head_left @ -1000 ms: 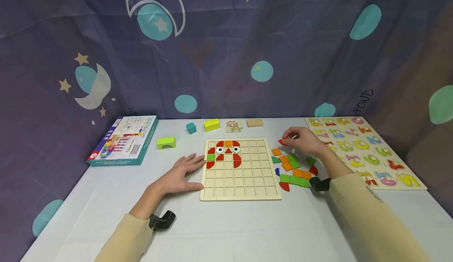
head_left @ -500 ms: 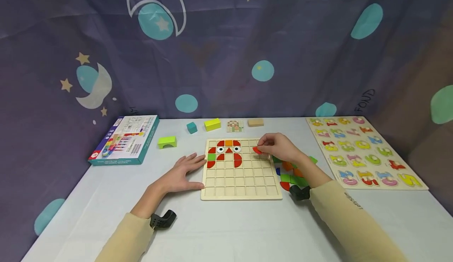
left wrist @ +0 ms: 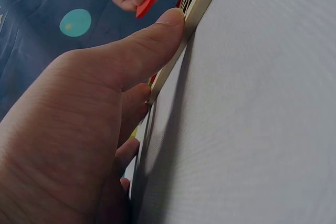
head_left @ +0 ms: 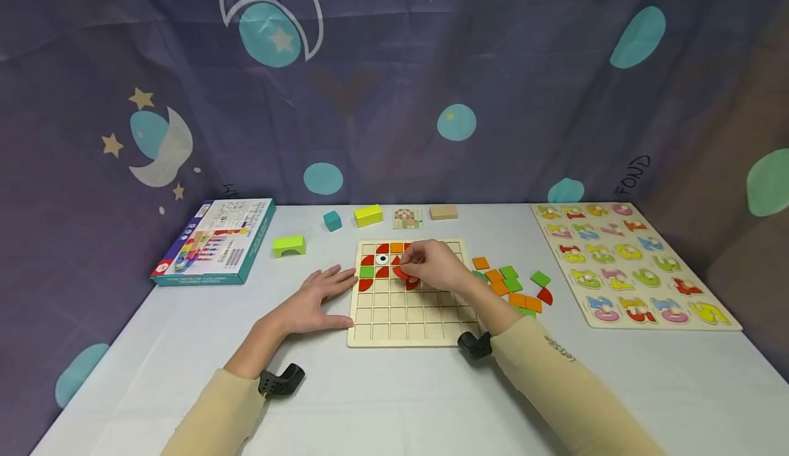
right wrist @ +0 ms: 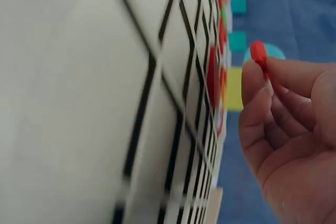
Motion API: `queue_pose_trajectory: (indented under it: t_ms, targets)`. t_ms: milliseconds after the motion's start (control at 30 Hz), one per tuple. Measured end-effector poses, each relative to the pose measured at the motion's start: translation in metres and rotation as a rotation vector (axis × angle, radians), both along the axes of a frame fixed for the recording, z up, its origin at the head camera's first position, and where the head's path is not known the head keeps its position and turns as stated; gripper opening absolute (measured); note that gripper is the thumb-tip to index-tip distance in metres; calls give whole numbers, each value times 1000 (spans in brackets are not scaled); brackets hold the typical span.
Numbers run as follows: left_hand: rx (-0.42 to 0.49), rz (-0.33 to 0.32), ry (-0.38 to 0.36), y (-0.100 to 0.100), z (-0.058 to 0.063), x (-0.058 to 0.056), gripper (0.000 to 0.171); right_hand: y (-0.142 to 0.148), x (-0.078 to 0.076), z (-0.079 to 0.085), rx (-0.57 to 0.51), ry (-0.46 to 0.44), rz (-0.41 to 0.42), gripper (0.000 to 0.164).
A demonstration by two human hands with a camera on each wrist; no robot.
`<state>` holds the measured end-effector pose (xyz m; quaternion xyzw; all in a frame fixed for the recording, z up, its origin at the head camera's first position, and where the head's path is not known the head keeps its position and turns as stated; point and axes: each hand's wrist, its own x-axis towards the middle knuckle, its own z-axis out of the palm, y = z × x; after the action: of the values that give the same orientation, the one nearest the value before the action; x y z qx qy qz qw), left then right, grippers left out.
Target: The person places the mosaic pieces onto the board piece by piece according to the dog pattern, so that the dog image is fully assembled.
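Note:
A wooden grid board (head_left: pixel 382 315) lies on the table with red, green and orange tiles and a round eye tile (head_left: pixel 382 259) set in its upper left. My right hand (head_left: pixel 434 264) is over those tiles, pinching a red tile (right wrist: pixel 258 51) between thumb and fingertips. The held tile looks like a quarter circle and seems raised off the board in the right wrist view. That hand hides part of the pattern. Against the board's left edge rests my left hand (head_left: pixel 314 302), fingers spread; its thumb (left wrist: pixel 170 19) touches the rim in the left wrist view.
Loose orange, green and red tiles (head_left: pixel 516 300) lie right of the board. Further right is a number puzzle board (head_left: pixel 637 264). Behind stand a teal cube (head_left: pixel 333 221), a yellow block (head_left: pixel 368 216), a pattern card (head_left: pixel 408 218) and a wooden block (head_left: pixel 444 213). A box (head_left: pixel 216 242) lies left, near a green arch (head_left: pixel 289 246).
My right hand has carried the red tile leftward from beyond the board's right edge to over the tile pattern. The left hand has stayed at the board's left edge.

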<state>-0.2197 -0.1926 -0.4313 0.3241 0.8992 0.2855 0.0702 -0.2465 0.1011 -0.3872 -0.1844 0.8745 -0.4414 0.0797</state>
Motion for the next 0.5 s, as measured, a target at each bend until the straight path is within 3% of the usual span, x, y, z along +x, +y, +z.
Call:
queue_pose_trajectory:
  t_ms: [200, 500]
  targets:
    - [-14, 15, -4, -1, -1, 0, 87, -26, 2, -6, 52, 6, -8, 8]
    - [-2, 16, -9, -1, -2, 0, 86, -41, 4, -11, 201, 143, 3, 13]
